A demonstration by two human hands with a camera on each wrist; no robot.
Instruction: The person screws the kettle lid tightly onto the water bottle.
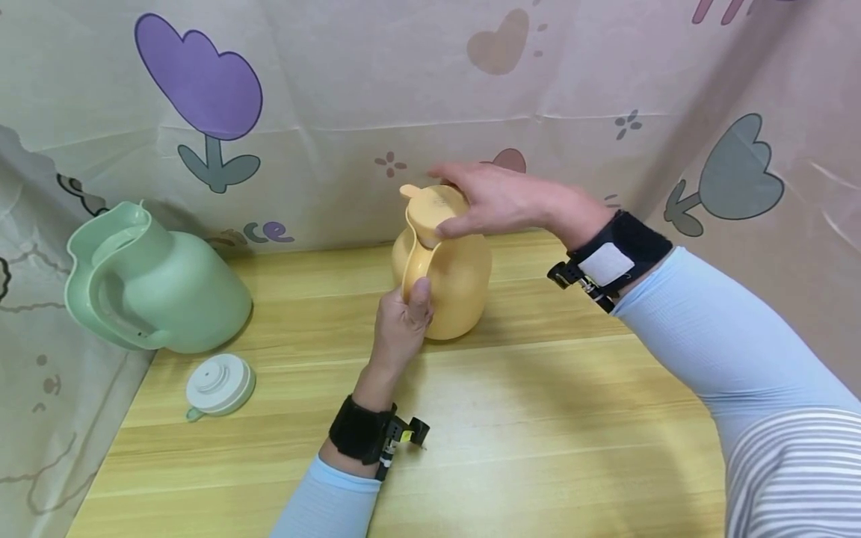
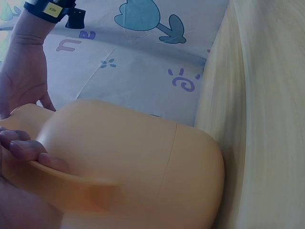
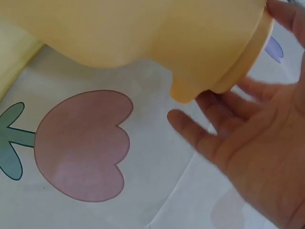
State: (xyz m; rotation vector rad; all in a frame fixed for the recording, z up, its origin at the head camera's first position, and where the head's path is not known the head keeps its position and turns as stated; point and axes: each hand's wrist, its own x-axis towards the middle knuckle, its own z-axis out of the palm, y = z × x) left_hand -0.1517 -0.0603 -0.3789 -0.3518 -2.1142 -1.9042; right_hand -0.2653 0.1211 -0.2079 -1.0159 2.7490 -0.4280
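A yellow thermos jug (image 1: 466, 288) stands upright on the table. My left hand (image 1: 398, 329) grips its handle (image 1: 416, 263), thumb on top; the left wrist view shows the fingers wrapped through the handle beside the jug's body (image 2: 138, 152). On the jug's mouth sits a round yellow lid (image 1: 436, 205) with a small tab. My right hand (image 1: 501, 198) holds this lid from the right, thumb on the near side and fingers round the far side. Seen from the right wrist, the thumb and some fingertips touch the lid's edge (image 3: 252, 55), while one finger (image 3: 190, 129) stays apart.
To the left, a light green jug (image 1: 195, 280) stands near the curtain with its mouth uncovered. In front of it, a white-and-green lid (image 1: 218, 385) lies with its stepped underside up. A patterned curtain (image 1: 350, 90) hangs behind the wooden table (image 1: 538, 448).
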